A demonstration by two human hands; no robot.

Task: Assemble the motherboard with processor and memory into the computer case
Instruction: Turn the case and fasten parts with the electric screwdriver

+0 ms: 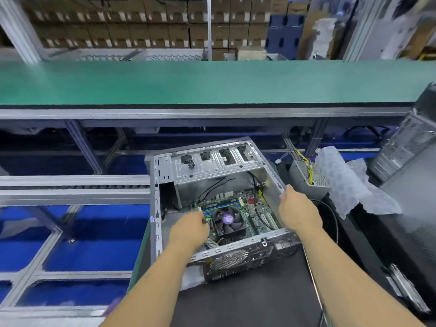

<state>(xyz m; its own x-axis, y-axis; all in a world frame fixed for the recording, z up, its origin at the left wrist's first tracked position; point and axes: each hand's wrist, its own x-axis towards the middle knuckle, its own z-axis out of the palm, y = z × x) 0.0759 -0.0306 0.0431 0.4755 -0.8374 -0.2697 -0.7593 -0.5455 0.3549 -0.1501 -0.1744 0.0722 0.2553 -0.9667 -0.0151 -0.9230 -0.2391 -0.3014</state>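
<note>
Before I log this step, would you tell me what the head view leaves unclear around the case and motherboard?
- Left hand fingertips: curled out of sight over the motherboard; what they touch is unclear.
- Memory slots: blurred and too small to tell whether they are filled.
- Motherboard's near-left corner: hidden by the left hand.
- Right hand fingers: hidden behind the computer case wall.
- Power supply: partly covered by bubble wrap.
</note>
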